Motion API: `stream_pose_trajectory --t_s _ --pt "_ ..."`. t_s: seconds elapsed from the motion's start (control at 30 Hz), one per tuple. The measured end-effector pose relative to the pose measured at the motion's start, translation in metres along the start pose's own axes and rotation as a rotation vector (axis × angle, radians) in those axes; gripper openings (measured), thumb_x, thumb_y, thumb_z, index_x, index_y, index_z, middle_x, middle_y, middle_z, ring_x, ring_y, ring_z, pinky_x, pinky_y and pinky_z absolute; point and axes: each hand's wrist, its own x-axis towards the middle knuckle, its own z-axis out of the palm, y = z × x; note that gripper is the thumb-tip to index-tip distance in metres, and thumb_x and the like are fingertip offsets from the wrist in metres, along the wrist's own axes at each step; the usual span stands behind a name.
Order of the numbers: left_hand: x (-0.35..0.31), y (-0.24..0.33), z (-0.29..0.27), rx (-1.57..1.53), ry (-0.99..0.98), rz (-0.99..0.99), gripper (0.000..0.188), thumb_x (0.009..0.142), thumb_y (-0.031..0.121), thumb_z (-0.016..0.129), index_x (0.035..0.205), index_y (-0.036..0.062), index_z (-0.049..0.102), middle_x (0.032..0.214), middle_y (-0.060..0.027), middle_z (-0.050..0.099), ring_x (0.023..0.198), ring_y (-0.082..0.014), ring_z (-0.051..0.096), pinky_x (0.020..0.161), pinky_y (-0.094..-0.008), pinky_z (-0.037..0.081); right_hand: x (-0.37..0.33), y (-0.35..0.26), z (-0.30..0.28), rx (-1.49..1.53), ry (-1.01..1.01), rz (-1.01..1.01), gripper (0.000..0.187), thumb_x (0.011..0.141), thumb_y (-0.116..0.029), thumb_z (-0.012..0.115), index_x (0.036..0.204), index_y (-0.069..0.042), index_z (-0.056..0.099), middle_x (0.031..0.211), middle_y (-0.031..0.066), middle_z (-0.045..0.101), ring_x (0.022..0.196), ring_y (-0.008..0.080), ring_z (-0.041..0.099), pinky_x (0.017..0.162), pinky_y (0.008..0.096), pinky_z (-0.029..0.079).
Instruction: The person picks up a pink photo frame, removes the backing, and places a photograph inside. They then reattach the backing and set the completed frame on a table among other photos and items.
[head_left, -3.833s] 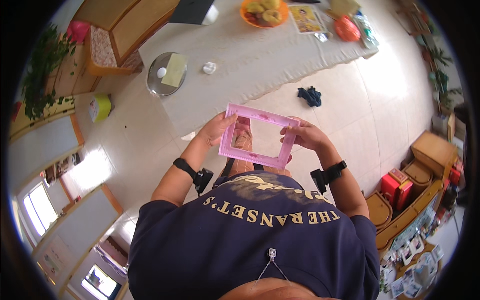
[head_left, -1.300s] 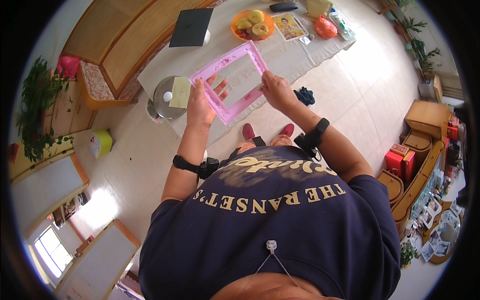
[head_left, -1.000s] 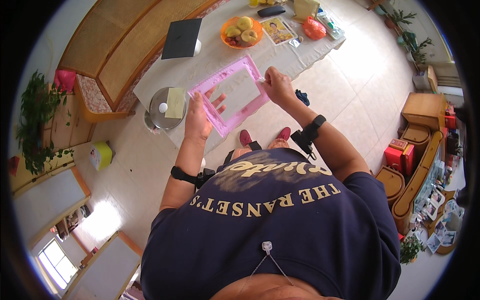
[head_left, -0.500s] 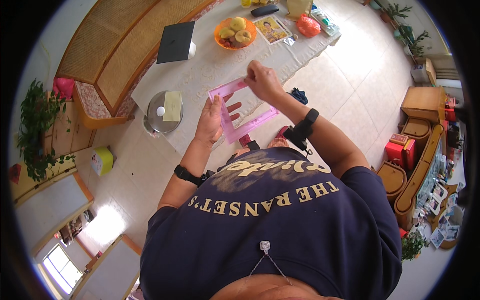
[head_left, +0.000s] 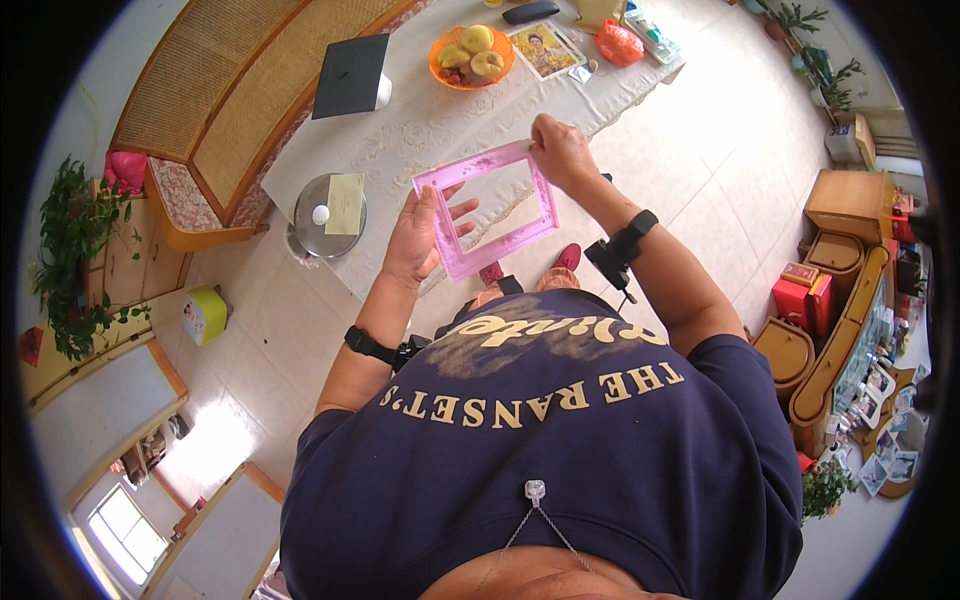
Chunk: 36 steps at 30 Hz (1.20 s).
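I hold a pink rectangular picture frame [head_left: 548, 208] with a clear centre in front of me, above the near edge of a table covered in a white lace cloth [head_left: 420, 130]. My left hand [head_left: 418, 240] supports the frame's left side from beneath, fingers spread across it. My right hand [head_left: 560, 152] pinches the frame's upper right corner. A black band sits on each wrist.
On the table stand an orange bowl of fruit [head_left: 470, 55], a framed photo [head_left: 545, 48], a black box [head_left: 350, 75], an orange bag [head_left: 620, 42] and a round glass lid with a yellow note [head_left: 328, 212]. A wicker bench [head_left: 230, 90] lies behind; wooden furniture [head_left: 850, 230] stands right.
The frame moved from close to my chest out over the table edge. My right hand shifted to its upper right corner, and the left hand slid under the left side.
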Motion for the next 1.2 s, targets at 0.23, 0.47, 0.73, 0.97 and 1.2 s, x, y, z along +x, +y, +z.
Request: stream_pose_trajectory --t_s 0.23,0.47,0.73,0.97,1.2 --pt "0.008 -0.007 -0.006 -0.076 0.051 0.013 0.044 0.1 0.04 0.041 0.134 0.0123 0.039 0.128 -0.0127 0.05 0.106 -0.0304 0.06 0.08 -0.0408 0.054 -0.005 0.015 0.009 -0.042 -0.01 -0.06 0.007 0.081 -0.008 0.056 0.086 -0.004 0.054 0.081 0.0214 0.063 0.081 0.0412 0.061 0.07 0.0463 0.049" --pt "0.03 0.004 -0.016 -0.212 0.154 0.133 0.045 0.098 0.045 0.042 0.128 0.0116 0.039 0.128 -0.0086 0.05 0.109 -0.0281 0.056 0.087 -0.046 0.05 -0.025 0.019 0.007 -0.042 -0.059 -0.047 0.009 0.078 -0.007 0.057 0.081 -0.004 0.049 0.071 0.0185 0.058 0.069 0.0384 0.059 0.06 0.0433 0.046" --pt "0.038 -0.014 -0.001 -0.209 0.192 0.189 0.047 0.098 0.046 0.043 0.13 0.0125 0.037 0.13 -0.0081 0.048 0.111 -0.0255 0.054 0.087 -0.0451 0.05 -0.059 -0.039 0.032 0.198 -0.296 -0.196 0.008 0.078 -0.009 0.057 0.083 -0.005 0.052 0.071 0.0176 0.061 0.07 0.0395 0.061 0.062 0.0464 0.048" --pt "0.04 -0.008 0.001 -0.197 0.152 0.174 0.048 0.099 0.044 0.04 0.134 0.0123 0.034 0.134 -0.0113 0.046 0.114 -0.0262 0.054 0.089 -0.0439 0.049 -0.07 -0.074 0.027 0.4 -0.311 -0.433 0.014 0.073 -0.003 0.063 0.079 -0.004 0.051 0.068 0.0153 0.059 0.063 0.0363 0.061 0.058 0.0415 0.048" --pt "0.035 -0.013 -0.001 -0.096 0.095 0.155 0.048 0.1 0.038 0.042 0.141 0.0142 0.032 0.133 -0.0104 0.048 0.112 -0.0219 0.055 0.092 -0.0356 0.048 -0.038 -0.085 0.019 0.469 -0.177 -0.288 0.013 0.072 -0.003 0.064 0.079 -0.002 0.053 0.067 0.0136 0.058 0.062 0.0335 0.059 0.057 0.0387 0.047"
